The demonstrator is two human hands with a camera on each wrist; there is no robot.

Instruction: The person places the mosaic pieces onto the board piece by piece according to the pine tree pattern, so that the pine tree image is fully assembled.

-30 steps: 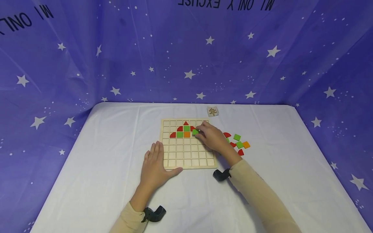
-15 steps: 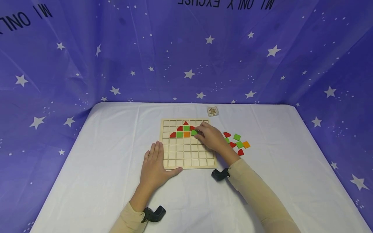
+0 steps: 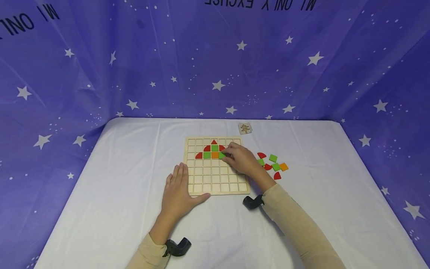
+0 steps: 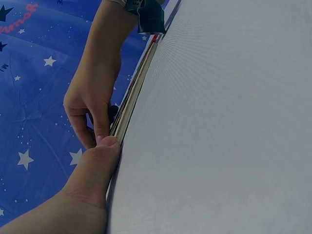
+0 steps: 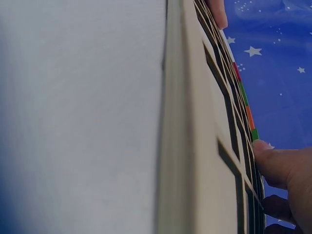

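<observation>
A wooden grid board [image 3: 216, 179] lies on the white table. My left hand [image 3: 177, 192] rests along its left side with fingers straight, the thumb at the front edge. In the third row, my right hand [image 3: 241, 158] pinches a green square tile [image 3: 221, 155], which sits in the cell right of an orange square tile [image 3: 215, 155]. Left of that orange tile are a green tile [image 3: 206, 155] and a red quarter-round tile [image 3: 199, 155]. Above stand a red triangle [image 3: 214, 142], another green square [image 3: 215, 148] and red curved pieces on both sides, the right one partly hidden by my fingers.
Right of the board lie several loose tiles: red curved ones [image 3: 277, 176], green squares [image 3: 273, 158] and an orange square [image 3: 284, 167]. Behind the board's back right corner is a small pattern card [image 3: 245, 128]. A purple star-printed curtain [image 3: 215, 67] surrounds the table.
My right hand has moved slightly left and toward me, bringing the green tile from above the grid down into the cell beside the orange one. My left hand has stayed put.
</observation>
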